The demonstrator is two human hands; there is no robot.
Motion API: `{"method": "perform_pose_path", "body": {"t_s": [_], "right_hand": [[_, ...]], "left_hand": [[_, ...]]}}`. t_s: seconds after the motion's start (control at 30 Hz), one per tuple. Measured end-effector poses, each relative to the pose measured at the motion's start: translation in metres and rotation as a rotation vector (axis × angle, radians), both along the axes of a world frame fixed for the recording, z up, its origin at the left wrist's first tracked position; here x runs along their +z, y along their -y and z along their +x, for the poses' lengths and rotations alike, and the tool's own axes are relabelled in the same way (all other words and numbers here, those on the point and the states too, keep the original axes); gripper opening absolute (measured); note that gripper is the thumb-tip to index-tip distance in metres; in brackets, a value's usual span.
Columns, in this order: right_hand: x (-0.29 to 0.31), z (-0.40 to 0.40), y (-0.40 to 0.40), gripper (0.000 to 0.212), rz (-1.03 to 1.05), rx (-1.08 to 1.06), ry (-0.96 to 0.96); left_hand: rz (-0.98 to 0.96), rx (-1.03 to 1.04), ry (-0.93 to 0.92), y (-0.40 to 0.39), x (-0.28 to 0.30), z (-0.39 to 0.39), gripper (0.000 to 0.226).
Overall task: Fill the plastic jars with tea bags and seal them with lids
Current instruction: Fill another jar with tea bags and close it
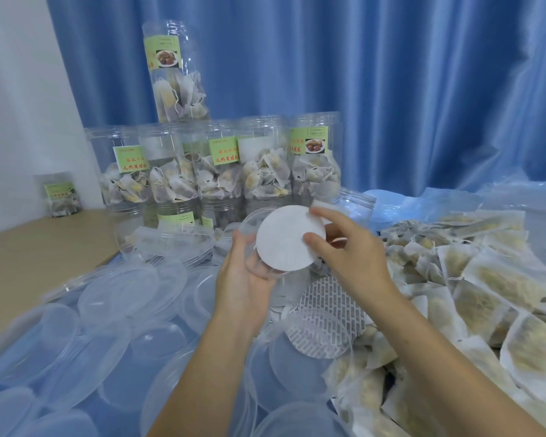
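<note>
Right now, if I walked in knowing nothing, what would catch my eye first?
Probably the white round liner disc in the centre, pinched by the right hand over a clear lid that the left hand grips. Behind them, a stack of labelled jars holding tea bags stands against the blue curtain. A heap of loose tea bags spreads to the right, clear lids to the left.

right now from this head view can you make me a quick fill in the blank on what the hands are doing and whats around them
1. The left hand holds a clear plastic ____ tilted toward the camera.
2. The right hand pinches a white liner disc whose shape is ____.
3. The loose tea bags are piled on the ____ side of the picture.
4. The filled jars stand in front of a ____ curtain.

Missing words: lid; round; right; blue
</note>
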State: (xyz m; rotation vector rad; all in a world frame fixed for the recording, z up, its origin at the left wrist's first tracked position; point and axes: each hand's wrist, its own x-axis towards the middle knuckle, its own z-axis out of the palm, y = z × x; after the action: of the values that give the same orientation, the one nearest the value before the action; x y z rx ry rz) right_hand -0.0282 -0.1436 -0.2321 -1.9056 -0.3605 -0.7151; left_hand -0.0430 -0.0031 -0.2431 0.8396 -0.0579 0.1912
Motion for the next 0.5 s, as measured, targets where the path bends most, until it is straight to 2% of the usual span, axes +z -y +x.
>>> {"method": "perform_pose_path", "body": {"t_s": [0.13,0.27,0.33,0.4,0.5], "right_hand": [[-0.001,-0.004,-0.003,0.05,-0.163,-0.002,0.088],[0.0,-0.006,-0.004,0.047,-0.208,-0.061,0.215],[0.001,-0.007,-0.004,0.051,-0.066,-0.032,0.194],[0.005,-0.01,-0.005,0.054,0.184,0.117,-0.018],[0.008,-0.012,-0.008,0.035,0.561,0.609,-0.342]], "left_hand": [[0.096,0.019,0.074,0.006,0.001,-0.004,0.05],[0.119,0.035,0.108,0.01,0.003,-0.004,0.041],[0.09,0.016,0.125,0.011,0.004,-0.004,0.037],[0.066,0.011,0.138,0.013,0.006,-0.005,0.034],[0.059,0.057,0.173,0.02,0.01,-0.007,0.031]]}}
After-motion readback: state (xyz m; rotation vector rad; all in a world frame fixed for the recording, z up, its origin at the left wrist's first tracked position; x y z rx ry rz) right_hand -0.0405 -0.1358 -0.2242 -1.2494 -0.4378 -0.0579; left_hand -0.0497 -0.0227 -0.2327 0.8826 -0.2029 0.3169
